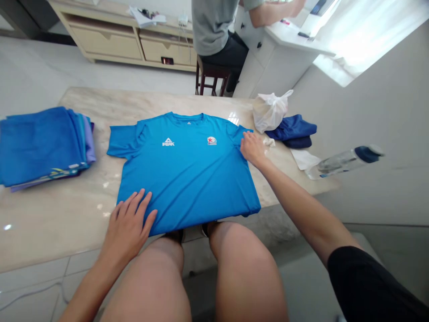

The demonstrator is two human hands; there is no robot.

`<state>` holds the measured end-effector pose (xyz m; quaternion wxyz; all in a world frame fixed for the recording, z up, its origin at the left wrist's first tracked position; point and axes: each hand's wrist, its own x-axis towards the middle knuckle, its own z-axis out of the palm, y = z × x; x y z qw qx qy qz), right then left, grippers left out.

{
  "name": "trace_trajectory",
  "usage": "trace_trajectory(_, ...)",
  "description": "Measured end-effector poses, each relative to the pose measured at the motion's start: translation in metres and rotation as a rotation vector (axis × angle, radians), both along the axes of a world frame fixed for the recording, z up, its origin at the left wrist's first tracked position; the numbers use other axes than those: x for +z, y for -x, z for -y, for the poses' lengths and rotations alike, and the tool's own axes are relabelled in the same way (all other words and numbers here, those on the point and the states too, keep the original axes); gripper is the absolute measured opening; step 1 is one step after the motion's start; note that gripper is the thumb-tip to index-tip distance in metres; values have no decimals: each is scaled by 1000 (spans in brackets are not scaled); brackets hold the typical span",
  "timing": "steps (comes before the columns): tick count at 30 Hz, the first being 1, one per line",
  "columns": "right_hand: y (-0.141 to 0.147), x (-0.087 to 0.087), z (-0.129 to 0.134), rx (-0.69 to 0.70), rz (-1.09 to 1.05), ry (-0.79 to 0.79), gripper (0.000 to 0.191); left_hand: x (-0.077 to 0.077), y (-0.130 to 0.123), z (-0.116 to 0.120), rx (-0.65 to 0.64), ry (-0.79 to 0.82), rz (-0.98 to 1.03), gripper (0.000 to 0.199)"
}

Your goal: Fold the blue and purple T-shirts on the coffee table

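A bright blue T-shirt [187, 174] with a white PEAK logo and a round chest badge lies flat and face up on a pale marble counter [83, 214]. My left hand [129, 226] rests on the shirt's lower left edge, its fingers spread. My right hand [253, 148] sits at the shirt's far right shoulder, with its fingers bunched at the edge. The right sleeve is hidden under or beside that hand. A small white scrap [268, 142] lies just beyond my right fingers.
A stack of folded blue and purple clothes [40, 145] sits at the counter's left. A white plastic bag [270, 112], navy cloth [291, 132], white paper [304, 158] and a lying water bottle [345, 162] are on the right. Beyond, a seated person [214, 31] works at a white desk [284, 49].
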<state>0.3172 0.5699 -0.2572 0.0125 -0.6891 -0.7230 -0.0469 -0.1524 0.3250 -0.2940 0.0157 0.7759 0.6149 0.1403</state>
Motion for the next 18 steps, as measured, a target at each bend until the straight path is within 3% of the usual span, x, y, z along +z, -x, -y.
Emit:
trace_trajectory(2, 0, -6, 18, 75, -46, 56, 65, 5, -1, -15, -3, -4, 37, 65)
trace_trajectory(5, -9, -10, 43, -99, -102, 145, 65, 8, -6, -41, -25, 4, 80, 67)
trace_trajectory(7, -16, -9, 58, -183, -143, 73, 65, 7, -11, -50, 35, 38, 46, 67)
trace_trajectory(10, -16, -12, 80, -60, -186, -63, 65, 6, -16, -46, 120, 90, -30, 66)
trace_trajectory(13, 3, -26, 103, 88, -194, -96, 67, 11, -20, -43, 127, 100, -73, 63)
trace_trajectory(18, 45, -59, 129, 176, -192, -34, 72, 13, -24, -81, 113, 162, -59, 68)
